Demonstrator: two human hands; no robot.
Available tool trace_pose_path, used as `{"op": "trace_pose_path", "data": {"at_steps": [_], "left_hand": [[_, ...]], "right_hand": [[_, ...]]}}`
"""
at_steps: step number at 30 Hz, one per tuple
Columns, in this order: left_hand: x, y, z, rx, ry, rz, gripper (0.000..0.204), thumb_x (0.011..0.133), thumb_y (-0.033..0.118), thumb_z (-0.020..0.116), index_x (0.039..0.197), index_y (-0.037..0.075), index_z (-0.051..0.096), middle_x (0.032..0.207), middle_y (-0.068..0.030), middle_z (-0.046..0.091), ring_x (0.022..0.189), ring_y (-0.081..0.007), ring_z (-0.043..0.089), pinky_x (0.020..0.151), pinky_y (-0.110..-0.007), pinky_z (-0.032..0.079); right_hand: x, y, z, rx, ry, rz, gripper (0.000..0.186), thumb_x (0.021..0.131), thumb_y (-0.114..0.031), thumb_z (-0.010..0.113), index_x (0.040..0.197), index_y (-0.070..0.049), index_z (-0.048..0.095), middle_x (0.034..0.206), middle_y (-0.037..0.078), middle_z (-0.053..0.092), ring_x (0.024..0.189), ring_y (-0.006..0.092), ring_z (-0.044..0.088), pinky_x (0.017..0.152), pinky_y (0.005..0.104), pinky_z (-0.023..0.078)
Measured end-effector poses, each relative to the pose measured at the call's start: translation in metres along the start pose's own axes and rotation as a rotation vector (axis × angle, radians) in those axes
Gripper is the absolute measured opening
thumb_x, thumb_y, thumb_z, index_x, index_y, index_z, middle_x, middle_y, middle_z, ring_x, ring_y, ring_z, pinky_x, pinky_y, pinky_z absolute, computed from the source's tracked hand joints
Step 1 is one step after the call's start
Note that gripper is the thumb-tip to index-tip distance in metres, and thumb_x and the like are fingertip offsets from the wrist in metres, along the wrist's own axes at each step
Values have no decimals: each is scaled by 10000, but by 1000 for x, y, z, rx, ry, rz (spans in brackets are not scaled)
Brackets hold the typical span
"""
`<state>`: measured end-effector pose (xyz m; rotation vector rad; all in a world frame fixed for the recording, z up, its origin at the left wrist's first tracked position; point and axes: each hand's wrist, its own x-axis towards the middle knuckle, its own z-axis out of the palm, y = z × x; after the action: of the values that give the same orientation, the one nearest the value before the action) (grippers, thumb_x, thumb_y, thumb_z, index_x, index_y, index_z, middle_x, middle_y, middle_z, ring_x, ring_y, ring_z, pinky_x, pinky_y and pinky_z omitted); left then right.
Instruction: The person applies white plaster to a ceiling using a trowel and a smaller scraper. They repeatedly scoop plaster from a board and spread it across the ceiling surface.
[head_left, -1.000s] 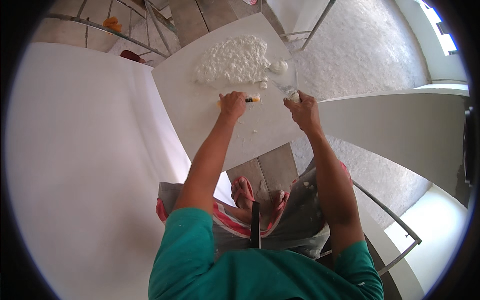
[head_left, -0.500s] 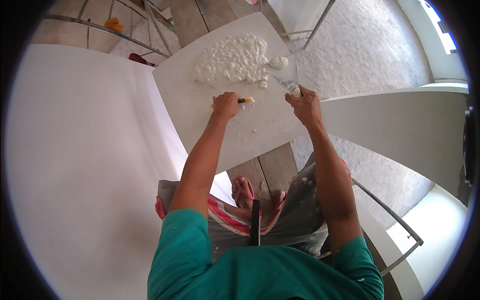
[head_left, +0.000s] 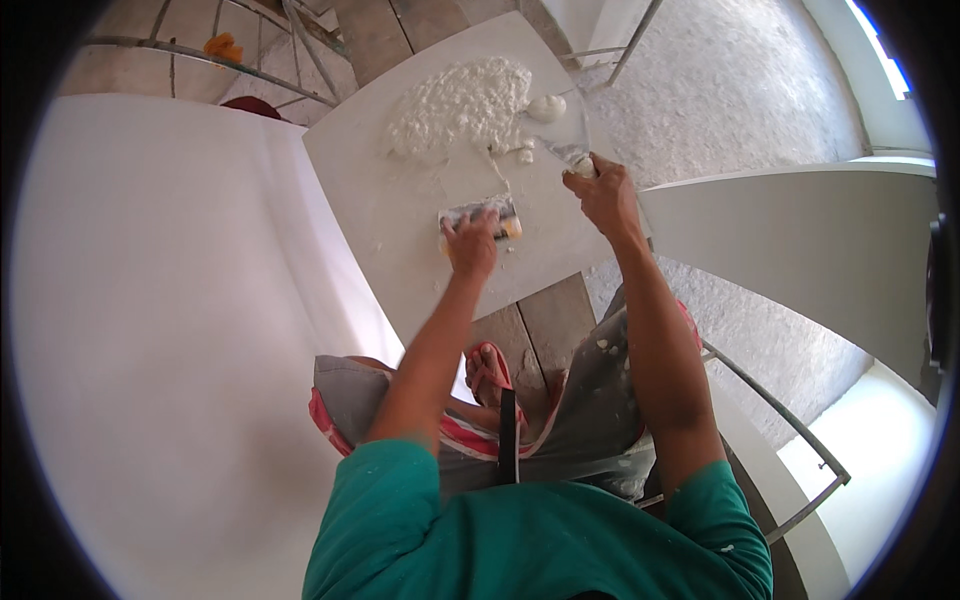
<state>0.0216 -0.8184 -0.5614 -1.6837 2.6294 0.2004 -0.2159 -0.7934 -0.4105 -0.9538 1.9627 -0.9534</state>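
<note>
My left hand (head_left: pixel 472 246) is closed on a wide scraper (head_left: pixel 455 215) with a flat metal blade and yellow-and-black edging, its fingers spread over the tool's face. The scraper lies low over a large pale board (head_left: pixel 375 245), just nearer to me than a heap of wet white putty (head_left: pixel 455 112). In my right hand (head_left: pixel 607 203), by the board's right edge, is a putty knife (head_left: pixel 570 153) with a smeared blade pointing away from me. Beyond that blade sits a smooth round lump of putty (head_left: pixel 547 108). Small crumbs and a thin streak lie between heap and scraper.
Wooden planks (head_left: pixel 550 325) run beneath the board, my sandalled feet on them. A white wall surface (head_left: pixel 180 300) fills the left side. Metal scaffold rails (head_left: pixel 790 430) stand at right and far left, an orange cloth (head_left: pixel 224 47) on one. A curved grey ledge (head_left: pixel 800 255) juts in from the right.
My left hand has come nearer to me and slightly right, and the scraper has turned so its broad face shows. A streak of putty now trails from the heap. The right hand has shifted little.
</note>
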Motion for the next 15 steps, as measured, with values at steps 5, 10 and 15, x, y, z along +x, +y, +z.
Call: {"op": "trace_pose_path", "data": {"at_steps": [5,10,15], "left_hand": [[45,-67,-50,33,-25,-330,237,869,143,490,1015,197,669,908,-70,697,867,-256,665,830,-527,384],[4,-8,-5,-36,-50,-173,272,869,170,471,1034,215,682,902,-82,698,881,-275,664,822,-521,405],[90,-41,-52,11,-56,-295,249,855,201,485,986,206,696,903,-105,690,907,-310,661,850,-520,421]], "right_hand": [[-5,-12,-1,-32,-8,-20,285,728,-227,646,916,-13,665,663,173,603,593,245,586,627,366,475],[0,-2,-2,-61,2,9,287,724,-229,648,935,-35,669,693,179,619,619,265,606,634,372,479],[-6,-3,-3,-91,19,-49,303,714,-237,653,952,-50,669,711,183,623,642,295,621,637,384,481]]}}
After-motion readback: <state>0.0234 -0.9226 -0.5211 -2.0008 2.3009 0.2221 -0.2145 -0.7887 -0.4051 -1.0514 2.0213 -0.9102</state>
